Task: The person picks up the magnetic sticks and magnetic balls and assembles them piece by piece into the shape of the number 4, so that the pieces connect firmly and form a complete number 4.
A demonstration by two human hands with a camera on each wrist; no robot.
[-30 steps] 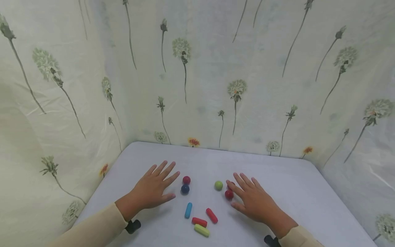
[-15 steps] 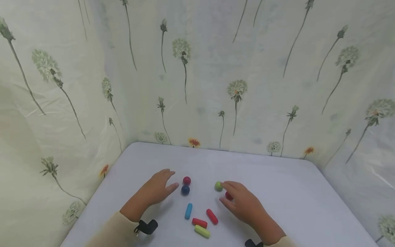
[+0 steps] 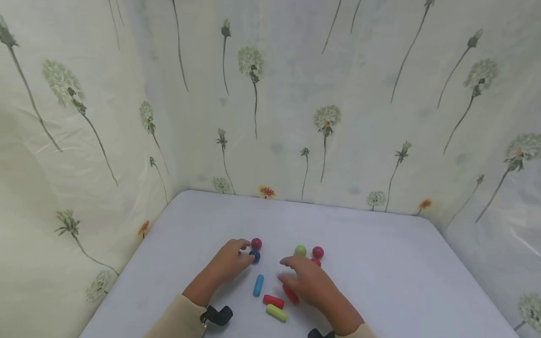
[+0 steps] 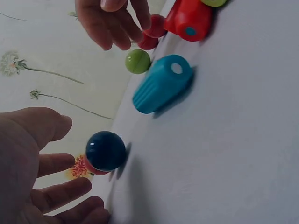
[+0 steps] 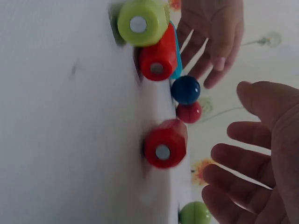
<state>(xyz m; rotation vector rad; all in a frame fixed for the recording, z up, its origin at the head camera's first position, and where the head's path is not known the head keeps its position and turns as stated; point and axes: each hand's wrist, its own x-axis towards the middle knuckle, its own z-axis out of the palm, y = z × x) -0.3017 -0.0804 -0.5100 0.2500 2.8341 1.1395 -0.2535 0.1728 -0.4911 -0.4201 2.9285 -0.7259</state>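
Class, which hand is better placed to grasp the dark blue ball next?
Probably the left hand: it is close beside the dark blue ball, while the right hand is farther away, near a red stick.

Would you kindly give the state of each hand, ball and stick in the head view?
Left hand: fingers apart, holding nothing
Right hand: fingers apart, holding nothing
Glossy dark blue ball: ungripped
Glossy green ball: ungripped
Leftmost glossy red ball: ungripped
Rightmost glossy red ball: ungripped
Middle glossy red ball: ungripped
Sky-blue faceted stick: lying flat
Leftmost red faceted stick: lying flat
Rightmost red faceted stick: lying flat
Yellow-green faceted stick: lying flat
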